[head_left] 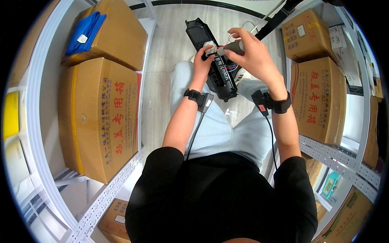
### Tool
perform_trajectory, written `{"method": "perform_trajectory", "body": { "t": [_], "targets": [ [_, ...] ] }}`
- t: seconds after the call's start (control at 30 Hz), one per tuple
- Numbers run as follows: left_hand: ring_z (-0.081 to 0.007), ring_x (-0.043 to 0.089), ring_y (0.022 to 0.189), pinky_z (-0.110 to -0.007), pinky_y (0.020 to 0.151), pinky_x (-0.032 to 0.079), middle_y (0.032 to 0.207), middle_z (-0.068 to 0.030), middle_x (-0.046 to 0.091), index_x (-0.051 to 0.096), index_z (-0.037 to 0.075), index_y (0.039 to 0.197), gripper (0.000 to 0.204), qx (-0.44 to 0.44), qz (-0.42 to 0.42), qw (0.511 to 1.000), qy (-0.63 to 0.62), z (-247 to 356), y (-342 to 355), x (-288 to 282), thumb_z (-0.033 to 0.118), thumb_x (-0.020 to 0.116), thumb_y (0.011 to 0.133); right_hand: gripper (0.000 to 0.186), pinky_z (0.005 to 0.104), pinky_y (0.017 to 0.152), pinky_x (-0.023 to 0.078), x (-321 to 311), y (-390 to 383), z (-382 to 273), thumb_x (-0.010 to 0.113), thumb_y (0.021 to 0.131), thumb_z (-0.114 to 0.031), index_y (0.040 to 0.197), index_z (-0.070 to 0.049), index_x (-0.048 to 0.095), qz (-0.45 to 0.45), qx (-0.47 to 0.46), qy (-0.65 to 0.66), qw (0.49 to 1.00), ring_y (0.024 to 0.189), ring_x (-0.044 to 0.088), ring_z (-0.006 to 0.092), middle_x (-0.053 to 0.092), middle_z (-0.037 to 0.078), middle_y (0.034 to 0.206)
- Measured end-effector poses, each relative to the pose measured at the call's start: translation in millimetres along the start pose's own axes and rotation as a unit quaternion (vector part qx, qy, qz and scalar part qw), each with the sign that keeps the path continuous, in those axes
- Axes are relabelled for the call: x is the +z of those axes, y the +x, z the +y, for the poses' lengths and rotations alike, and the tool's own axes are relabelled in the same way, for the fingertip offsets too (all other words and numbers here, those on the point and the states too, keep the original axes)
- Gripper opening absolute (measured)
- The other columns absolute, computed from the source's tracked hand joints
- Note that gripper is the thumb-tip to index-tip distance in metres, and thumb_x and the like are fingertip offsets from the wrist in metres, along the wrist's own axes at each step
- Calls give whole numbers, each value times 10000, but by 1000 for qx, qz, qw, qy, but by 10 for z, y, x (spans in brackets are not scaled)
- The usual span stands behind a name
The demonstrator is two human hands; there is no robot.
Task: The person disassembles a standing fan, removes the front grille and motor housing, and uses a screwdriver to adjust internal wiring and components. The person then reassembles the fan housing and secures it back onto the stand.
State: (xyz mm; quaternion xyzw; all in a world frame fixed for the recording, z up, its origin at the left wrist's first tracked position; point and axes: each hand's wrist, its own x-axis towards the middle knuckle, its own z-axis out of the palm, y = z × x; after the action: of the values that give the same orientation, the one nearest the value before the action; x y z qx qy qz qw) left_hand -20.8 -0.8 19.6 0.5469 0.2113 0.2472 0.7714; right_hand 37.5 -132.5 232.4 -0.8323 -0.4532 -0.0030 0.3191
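Below me, between my knees, a long black plastic housing point(199, 33) lies at a slant, with its inside turned up. Thin red, blue and white wires point(231, 67) run along its right side. At its middle is a small whitish part point(210, 45), which the fingers of my left hand point(201, 67) pinch from the near side. My right hand point(258, 56) grips a thick grey cylindrical tool point(235, 48), held nearly level. The narrow tip of the tool points left, toward the whitish part; whether they touch is hidden by my fingers.
Metal shelving with large cardboard boxes point(95, 121) stands close on my left, a folded blue cloth point(85, 34) on one box. More boxes point(318, 101) fill the right shelf. A black pole point(279, 24) slants in at the upper right. Cables hang from both wrist straps.
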Motion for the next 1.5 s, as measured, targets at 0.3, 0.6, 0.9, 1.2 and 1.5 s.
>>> {"method": "perform_trajectory", "body": {
  "t": [0.3, 0.6, 0.9, 1.2, 1.5],
  "targets": [
    [-163, 607, 1070, -297, 956, 464, 1163, -54, 664, 659, 60, 1171, 363, 10, 5, 1000, -5, -81, 28, -24, -80, 648, 836, 428, 441, 818, 544, -20, 95, -75, 695, 869, -235, 1250, -98, 557, -75, 117, -88, 986, 927, 677, 387, 675, 199, 1020],
    [-176, 611, 1087, -303, 971, 461, 1172, -66, 666, 654, 55, 1182, 356, 11, 2, 1000, 0, -51, 27, -8, -63, 651, 846, 447, 451, 772, 556, 26, 49, 6, 705, 881, -273, 1267, -112, 549, -32, 63, -88, 994, 928, 676, 393, 643, 206, 1015],
    [-184, 608, 1107, -307, 980, 457, 1181, -73, 663, 653, 54, 1186, 368, 16, -4, 1000, 6, -26, 17, -14, -68, 644, 839, 401, 459, 706, 561, 12, 22, -27, 671, 917, -321, 1189, -44, 573, -17, -34, -38, 999, 805, 688, 405, 673, 220, 859],
    [-184, 611, 1093, -304, 969, 460, 1162, -70, 658, 663, 63, 1169, 370, 18, -4, 1000, 5, -87, 39, -33, -80, 637, 829, 366, 454, 736, 557, 2, 34, -52, 675, 914, -323, 1133, -35, 615, -8, -6, -64, 998, 854, 688, 375, 661, 233, 932],
    [-197, 609, 1100, -310, 978, 454, 1162, -78, 660, 666, 71, 1173, 378, 33, 5, 999, 24, -81, 40, -17, -76, 642, 826, 243, 410, 723, 553, 16, 116, -15, 691, 900, -209, 1106, -91, 639, -44, 100, -183, 977, 844, 687, 335, 656, 176, 972]
  ]
}}
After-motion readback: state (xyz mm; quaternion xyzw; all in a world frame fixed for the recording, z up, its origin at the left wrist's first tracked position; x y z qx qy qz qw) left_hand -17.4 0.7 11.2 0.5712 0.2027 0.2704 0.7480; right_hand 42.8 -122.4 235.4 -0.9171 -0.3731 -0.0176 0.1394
